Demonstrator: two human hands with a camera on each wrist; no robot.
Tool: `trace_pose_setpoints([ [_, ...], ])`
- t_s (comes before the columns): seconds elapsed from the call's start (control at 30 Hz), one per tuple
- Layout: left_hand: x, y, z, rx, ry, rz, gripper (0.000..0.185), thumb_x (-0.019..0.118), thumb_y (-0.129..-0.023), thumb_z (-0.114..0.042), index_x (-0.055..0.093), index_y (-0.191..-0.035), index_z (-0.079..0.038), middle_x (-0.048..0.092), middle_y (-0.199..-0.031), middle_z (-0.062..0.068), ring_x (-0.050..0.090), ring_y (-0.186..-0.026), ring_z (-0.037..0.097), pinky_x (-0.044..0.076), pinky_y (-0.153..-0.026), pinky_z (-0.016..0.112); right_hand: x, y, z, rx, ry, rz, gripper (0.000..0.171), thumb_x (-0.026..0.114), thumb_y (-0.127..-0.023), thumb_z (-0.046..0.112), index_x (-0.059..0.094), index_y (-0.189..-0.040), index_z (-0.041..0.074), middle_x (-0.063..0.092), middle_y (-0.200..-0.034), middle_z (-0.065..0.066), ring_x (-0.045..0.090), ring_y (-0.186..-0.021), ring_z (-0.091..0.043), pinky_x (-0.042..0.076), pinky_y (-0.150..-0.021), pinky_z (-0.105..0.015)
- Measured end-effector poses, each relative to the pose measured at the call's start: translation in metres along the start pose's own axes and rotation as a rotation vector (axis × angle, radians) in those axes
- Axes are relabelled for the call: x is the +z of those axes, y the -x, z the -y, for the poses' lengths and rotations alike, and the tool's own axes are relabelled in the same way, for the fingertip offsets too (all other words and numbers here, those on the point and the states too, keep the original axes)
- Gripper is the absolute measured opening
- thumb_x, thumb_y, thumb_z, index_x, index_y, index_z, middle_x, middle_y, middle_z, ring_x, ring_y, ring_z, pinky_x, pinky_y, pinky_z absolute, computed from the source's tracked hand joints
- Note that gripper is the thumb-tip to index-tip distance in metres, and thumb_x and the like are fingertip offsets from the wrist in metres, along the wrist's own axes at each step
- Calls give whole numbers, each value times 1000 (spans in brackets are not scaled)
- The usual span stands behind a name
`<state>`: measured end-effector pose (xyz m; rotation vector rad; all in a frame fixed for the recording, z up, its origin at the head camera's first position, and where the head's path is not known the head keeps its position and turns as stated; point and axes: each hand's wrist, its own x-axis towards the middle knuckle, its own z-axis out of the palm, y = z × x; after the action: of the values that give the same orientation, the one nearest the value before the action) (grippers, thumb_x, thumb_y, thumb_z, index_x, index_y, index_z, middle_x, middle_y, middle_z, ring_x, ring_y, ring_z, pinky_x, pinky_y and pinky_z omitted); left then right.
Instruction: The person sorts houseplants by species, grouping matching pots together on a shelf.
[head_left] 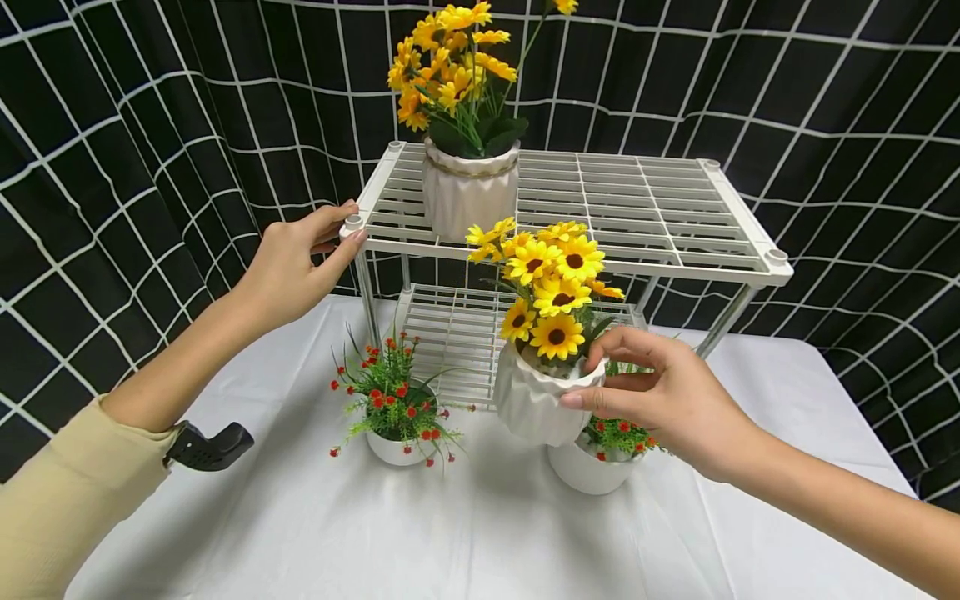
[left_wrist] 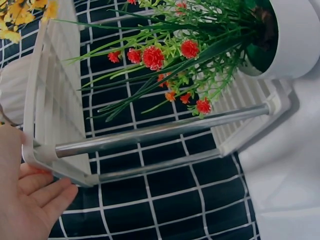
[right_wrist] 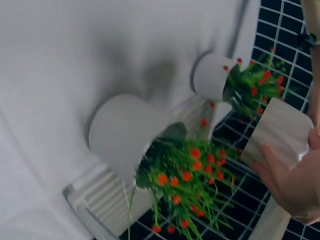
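- The right hand [head_left: 675,396] grasped a white pot of yellow sunflowers [head_left: 547,400] by its rim, the thumb against the outer wall and the fingers at the inner edge.
- That pot hung in the air, slightly tilted, in front of the white rack [head_left: 746,218] and above the worktop [head_left: 300,533]; in the head view it hid part of the right red-flowered pot [head_left: 592,469].
- The left hand [head_left: 288,267] gripped the near left corner of the rack's upper shelf, thumb on the near side and fingers round the other, just above a metal leg [head_left: 367,292].
- A second sunflower pot [head_left: 472,196], with a cord below its rim, stood upright on the upper shelf, toward the left.
- The left red-flowered pot [head_left: 401,450] stood on the white-covered worktop near that leg, apart from the right one.
- A slatted lower shelf [right_wrist: 110,195] lay beneath the upper one.
- A black curtain with white grid lines [head_left: 225,108] hung behind.
- A beige sleeve [head_left: 82,492] covered part of the left arm.
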<state>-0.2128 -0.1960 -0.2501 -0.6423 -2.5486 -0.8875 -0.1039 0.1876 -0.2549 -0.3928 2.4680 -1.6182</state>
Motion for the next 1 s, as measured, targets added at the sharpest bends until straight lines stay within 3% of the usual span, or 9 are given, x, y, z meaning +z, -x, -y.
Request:
trace_pose_setpoints([
  [0.23,-1,0,-1,-8,1,8,48,56,-110,-22,55,-147,8,56,-152,24,67,-125,45,56,-105,55,-20,-2,8,-4,17,-26,30,84,-91,8,61,-109,2,69,-107,2,78,-90,-14,67,-80,-32],
  [0.4,-1,0,-1,-14,-1,10,48,55,-110,-21,54,-148,8,56,-152,24,67,-125,45,56,-105,55,-34,1,15,-9,52,-38,27,83,-92,9,63,-111,6,64,-114,-1,78,-92,-15,67,-80,-33],
  [0.57,-1,0,-2,-10,2,7,48,56,-110,-21,55,-147,8,56,-152,24,66,-125,45,56,-106,55,-49,5,24,2,122,-61,30,85,-92,15,62,-111,11,74,-103,0,78,-85,-23,66,-73,-34],
  [0.73,-1,-1,-3,-14,1,9,48,56,-110,-22,54,-148,8,56,-152,24,66,-125,45,56,-106,55,-61,6,29,-31,125,-67,33,85,-91,14,61,-113,7,71,-105,-5,78,-84,-30,67,-79,-35],
  [1.0,-1,0,-3,-19,-15,15,48,55,-110,-22,55,-147,8,57,-151,25,67,-124,45,57,-104,56,-80,5,40,-24,128,-162,34,87,-89,9,63,-113,5,69,-112,-8,76,-90,-28,67,-81,-40],
])
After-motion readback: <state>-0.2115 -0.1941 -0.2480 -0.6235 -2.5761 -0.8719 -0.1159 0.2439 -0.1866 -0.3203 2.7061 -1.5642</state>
